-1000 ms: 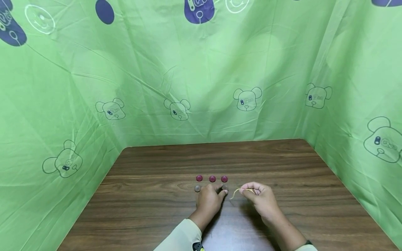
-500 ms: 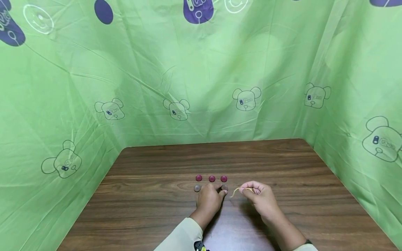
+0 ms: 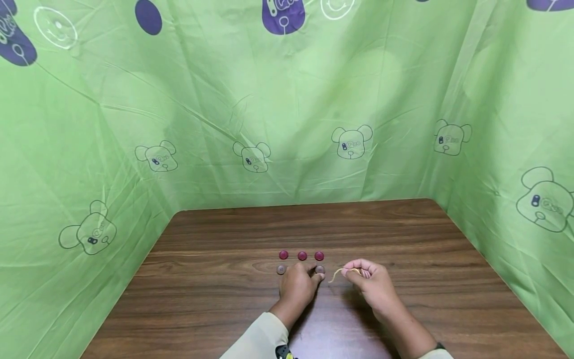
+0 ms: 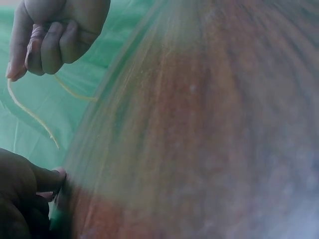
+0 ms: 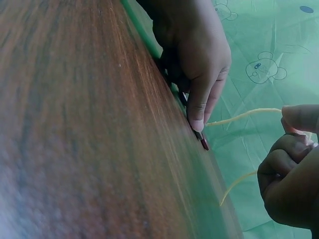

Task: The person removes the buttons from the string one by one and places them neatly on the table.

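Observation:
Low at the table's middle, my left hand (image 3: 297, 289) holds a grey-brown button (image 3: 320, 269) by its edge between thumb and forefinger, down at the tabletop. My right hand (image 3: 369, 281) pinches a thin yellow string (image 3: 337, 273) just to the right, above the table. One short end of the string hangs toward the button; in the right wrist view, another yellow end (image 5: 237, 185) comes out below the curled fingers. A second grey-brown button (image 3: 281, 269) lies left of my left hand. Whatever lies under that hand is hidden.
Three dark red buttons, at left (image 3: 283, 255), middle (image 3: 302, 256) and right (image 3: 319, 256), lie in a row just beyond the hands. The brown wooden table (image 3: 215, 234) meets a green printed curtain (image 3: 296, 184) at its back and sides.
The face of the button in my left hand shows a little more plainly than before. Both hands keep nearly the same place, and the string's free end has shifted slightly.

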A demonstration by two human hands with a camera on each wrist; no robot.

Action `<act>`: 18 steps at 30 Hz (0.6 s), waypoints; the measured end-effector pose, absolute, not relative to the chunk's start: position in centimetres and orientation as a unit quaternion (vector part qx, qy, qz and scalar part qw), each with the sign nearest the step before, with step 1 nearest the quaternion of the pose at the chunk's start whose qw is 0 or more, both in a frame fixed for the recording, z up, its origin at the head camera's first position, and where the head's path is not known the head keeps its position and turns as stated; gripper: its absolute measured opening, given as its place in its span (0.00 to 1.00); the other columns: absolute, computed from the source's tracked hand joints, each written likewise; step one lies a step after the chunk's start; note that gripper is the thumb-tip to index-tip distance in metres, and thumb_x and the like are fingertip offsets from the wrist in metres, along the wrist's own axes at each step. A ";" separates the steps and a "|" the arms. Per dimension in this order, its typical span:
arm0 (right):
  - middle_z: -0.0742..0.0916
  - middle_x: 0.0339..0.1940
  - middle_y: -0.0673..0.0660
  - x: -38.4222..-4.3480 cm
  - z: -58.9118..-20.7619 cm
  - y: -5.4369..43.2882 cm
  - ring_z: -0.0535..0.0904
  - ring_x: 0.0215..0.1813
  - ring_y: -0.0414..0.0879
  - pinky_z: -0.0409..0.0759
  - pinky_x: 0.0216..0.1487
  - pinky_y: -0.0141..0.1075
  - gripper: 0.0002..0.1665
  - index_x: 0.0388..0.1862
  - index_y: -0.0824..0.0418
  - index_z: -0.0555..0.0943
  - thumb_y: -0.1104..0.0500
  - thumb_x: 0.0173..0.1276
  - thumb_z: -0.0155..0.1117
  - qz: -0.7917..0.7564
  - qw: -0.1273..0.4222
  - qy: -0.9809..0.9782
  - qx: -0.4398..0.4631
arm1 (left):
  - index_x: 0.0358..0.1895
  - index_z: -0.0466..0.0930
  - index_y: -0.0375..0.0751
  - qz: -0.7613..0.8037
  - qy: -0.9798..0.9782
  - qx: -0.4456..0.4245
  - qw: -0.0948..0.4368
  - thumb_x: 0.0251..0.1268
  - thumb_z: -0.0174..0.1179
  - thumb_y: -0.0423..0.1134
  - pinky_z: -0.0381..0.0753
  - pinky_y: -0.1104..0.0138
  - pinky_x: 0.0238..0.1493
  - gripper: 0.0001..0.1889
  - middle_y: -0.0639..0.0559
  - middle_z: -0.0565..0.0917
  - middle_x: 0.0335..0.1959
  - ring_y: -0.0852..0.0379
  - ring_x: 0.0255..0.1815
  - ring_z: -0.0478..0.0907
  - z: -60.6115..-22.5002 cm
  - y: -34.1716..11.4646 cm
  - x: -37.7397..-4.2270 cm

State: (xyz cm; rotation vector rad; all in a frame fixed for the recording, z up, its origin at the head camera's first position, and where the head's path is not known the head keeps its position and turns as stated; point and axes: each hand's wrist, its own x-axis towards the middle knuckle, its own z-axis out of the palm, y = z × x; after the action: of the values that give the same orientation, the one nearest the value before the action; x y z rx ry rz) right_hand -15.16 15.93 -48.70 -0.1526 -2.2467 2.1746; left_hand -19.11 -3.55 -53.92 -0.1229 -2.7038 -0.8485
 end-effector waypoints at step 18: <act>0.77 0.32 0.50 -15.2 -48.8 15.8 0.69 0.27 0.38 0.69 0.27 0.27 0.23 0.64 0.76 0.77 0.75 0.70 0.60 0.707 -0.054 -0.703 -0.052 | 0.55 0.93 0.38 -0.508 -0.849 -0.049 0.135 0.59 0.77 0.28 0.63 0.75 0.21 0.19 0.60 0.70 0.13 0.72 0.17 0.61 -53.8 -5.0 -18.1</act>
State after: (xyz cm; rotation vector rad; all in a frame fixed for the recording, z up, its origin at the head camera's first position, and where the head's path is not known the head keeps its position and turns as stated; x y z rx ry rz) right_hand -15.24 15.85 -48.76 -0.1683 -2.2875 2.3022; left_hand -18.09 -4.97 -53.75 -0.1417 -2.4615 -1.4718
